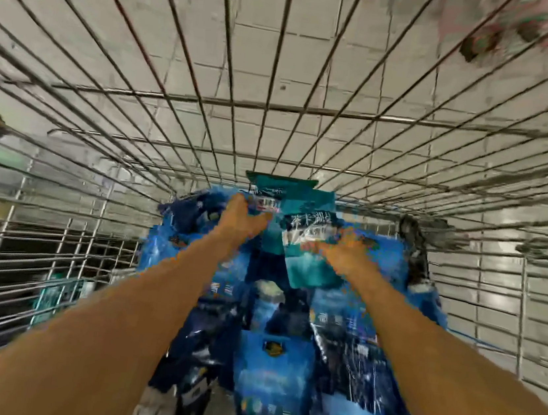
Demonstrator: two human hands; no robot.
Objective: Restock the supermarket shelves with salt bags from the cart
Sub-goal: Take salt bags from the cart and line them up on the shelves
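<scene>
Wire cart (68,216), holding a heap of blue salt bags (274,373); at its far end, left hand (242,219) and right hand (346,250) each grip teal salt bags (303,242), fingers curled around them.

A shop floor is showing here, seen from inside a wire shopping cart (278,106); printed retail bags (274,362), blue and teal, are lying heaped in its basket; pale floor tiles (186,69) are showing through the mesh; beyond the cart's left side, dim shelving (17,262) is standing.
</scene>
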